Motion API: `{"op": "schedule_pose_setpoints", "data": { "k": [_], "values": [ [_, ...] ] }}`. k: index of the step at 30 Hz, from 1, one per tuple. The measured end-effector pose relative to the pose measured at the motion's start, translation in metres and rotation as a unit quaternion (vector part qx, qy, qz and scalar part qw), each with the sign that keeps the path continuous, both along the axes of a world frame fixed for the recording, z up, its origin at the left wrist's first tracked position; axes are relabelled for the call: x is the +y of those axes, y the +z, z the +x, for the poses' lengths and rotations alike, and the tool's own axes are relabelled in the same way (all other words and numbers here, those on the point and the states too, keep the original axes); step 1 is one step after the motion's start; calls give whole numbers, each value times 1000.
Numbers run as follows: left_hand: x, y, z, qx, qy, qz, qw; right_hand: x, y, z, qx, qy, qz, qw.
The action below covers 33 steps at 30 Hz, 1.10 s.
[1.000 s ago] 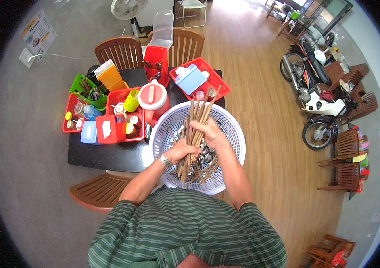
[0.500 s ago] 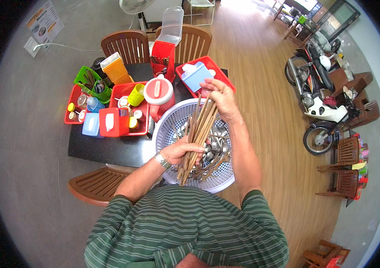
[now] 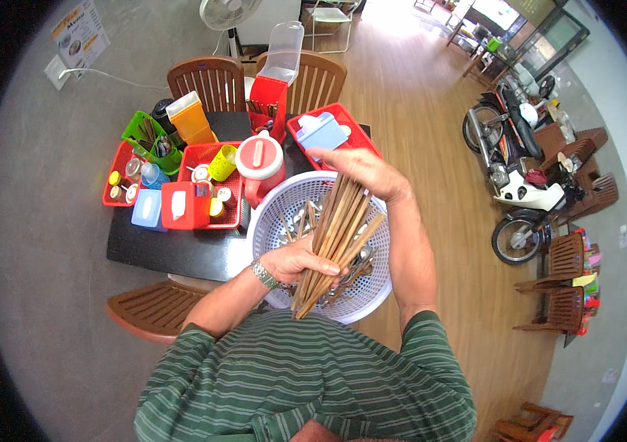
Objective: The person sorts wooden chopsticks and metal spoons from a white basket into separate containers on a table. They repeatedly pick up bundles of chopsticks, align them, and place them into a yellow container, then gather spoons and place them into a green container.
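My left hand (image 3: 297,262), with a metal watch on its wrist, is closed round a bundle of brown wooden chopsticks (image 3: 341,225). The bundle slants over a pale lilac perforated plastic basket (image 3: 260,258). Flat and with fingers stretched out, my right hand (image 3: 367,172) lies across the top ends of the bundle, touching or just above them; which of the two I cannot tell. Below, the basket holds metal spoons and more loose chopsticks, partly hidden by the bundle and my hands.
On the dark table (image 3: 162,250) a red pitcher (image 3: 260,163) stands against the basket's left. Beyond are red trays (image 3: 234,221) of jars and tissue boxes, a red cutlery box (image 3: 268,99) with raised clear lid, and a green holder (image 3: 170,158). Wooden chairs (image 3: 153,306) surround the table; motorbikes (image 3: 523,191) stand right.
My right hand has gone from curled fingers at the chopsticks' top ends to a flat palm across them. The bundle has fanned out slightly in my left hand.
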State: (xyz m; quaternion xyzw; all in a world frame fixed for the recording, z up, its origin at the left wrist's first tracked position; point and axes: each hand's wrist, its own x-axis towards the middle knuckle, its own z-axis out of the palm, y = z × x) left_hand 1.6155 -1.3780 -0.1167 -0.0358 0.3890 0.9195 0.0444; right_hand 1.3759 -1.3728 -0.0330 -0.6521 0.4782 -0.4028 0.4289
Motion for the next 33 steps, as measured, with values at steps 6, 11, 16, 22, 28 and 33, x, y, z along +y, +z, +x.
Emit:
{"op": "schedule_pose_setpoints", "data": {
  "k": [6,11,16,22,28,33],
  "values": [
    [11,-12,13,-42,29,77,996,-4,-35,28,-105,-183,56,976],
    [7,-12,18,-30,116,66,991,19,-36,14,-313,-331,9,890],
    [10,-10,22,-86,137,4,987,65,-51,77,-174,-193,116,959],
    [22,-7,33,-12,99,-6,995,92,-43,99,-268,-195,98,938],
    [37,-10,40,-36,74,61,995,111,-48,90,-387,-158,98,903],
    [41,-14,36,-43,128,4,991,106,-48,96,-419,-169,78,889]
  ]
}}
